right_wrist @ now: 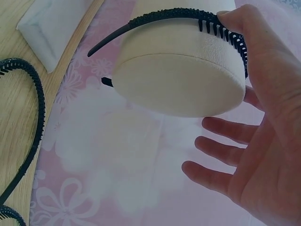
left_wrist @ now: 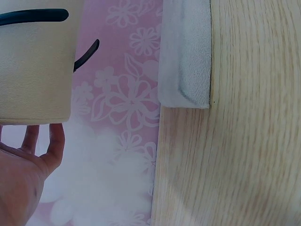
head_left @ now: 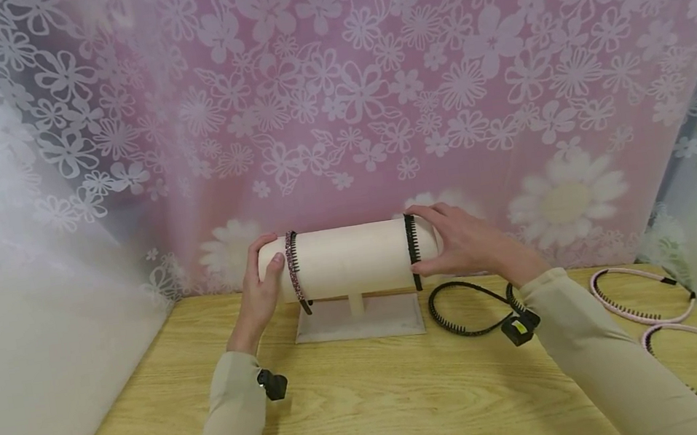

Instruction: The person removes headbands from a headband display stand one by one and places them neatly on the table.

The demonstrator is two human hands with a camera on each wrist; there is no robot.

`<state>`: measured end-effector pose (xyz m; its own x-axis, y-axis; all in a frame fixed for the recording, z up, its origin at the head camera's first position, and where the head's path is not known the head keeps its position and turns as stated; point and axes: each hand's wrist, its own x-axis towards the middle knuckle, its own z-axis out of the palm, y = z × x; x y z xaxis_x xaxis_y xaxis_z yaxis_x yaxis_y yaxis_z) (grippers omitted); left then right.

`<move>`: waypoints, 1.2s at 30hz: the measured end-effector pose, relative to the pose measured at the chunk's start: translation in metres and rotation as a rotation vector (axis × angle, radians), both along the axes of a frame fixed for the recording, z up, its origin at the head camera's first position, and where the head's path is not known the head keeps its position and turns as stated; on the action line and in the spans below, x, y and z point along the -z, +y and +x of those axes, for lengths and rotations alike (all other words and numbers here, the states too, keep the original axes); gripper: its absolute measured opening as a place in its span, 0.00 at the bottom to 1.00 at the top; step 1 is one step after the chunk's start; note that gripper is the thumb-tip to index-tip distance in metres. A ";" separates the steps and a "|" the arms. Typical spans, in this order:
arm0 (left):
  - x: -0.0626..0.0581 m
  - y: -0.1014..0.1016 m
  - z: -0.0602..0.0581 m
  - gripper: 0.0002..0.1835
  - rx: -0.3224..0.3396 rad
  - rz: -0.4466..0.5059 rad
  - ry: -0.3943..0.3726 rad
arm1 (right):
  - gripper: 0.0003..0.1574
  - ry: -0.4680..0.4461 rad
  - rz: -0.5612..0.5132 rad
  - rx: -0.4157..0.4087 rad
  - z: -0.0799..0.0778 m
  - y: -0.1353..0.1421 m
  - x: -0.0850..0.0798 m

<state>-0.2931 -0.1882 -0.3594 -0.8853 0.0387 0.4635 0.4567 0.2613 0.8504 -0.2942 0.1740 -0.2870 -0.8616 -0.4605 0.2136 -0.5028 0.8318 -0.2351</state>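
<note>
A cream padded cylinder of a headband display stand (head_left: 354,261) lies sideways across its post. My left hand (head_left: 256,296) grips its left end, thumb in front and fingers over the top, next to a pinkish glittery headband (head_left: 293,272) fitted round it. Near the right end a black toothed headband (head_left: 413,253) goes over the cylinder. My right hand (head_left: 467,240) holds this black band, thumb at the front and a finger at the top. In the right wrist view, the thumb presses the band (right_wrist: 171,14) and the other fingers (right_wrist: 225,150) extend past the cylinder's end.
The stand's pale base (head_left: 395,318) rests on the wood-grain table (head_left: 373,405). Black headbands (head_left: 452,326) lie on the right, partly under my right wrist. Two pink headbands (head_left: 632,316) lie farther right. A flowered pink curtain (head_left: 333,102) hangs close behind the stand.
</note>
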 end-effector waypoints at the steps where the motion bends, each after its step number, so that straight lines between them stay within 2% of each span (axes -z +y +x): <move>1: 0.000 0.000 0.000 0.25 0.000 -0.001 0.003 | 0.62 -0.001 0.000 0.002 0.000 0.001 0.000; 15: 0.000 0.000 0.001 0.25 0.000 -0.003 -0.003 | 0.61 -0.042 -0.037 -0.019 0.001 0.006 0.007; 26: 0.001 0.001 0.000 0.25 0.010 0.016 0.009 | 0.59 -0.056 -0.144 -0.043 0.004 0.013 0.021; 36: -0.001 0.001 0.001 0.25 -0.010 0.005 -0.005 | 0.55 -0.022 -0.259 -0.083 0.007 0.016 0.031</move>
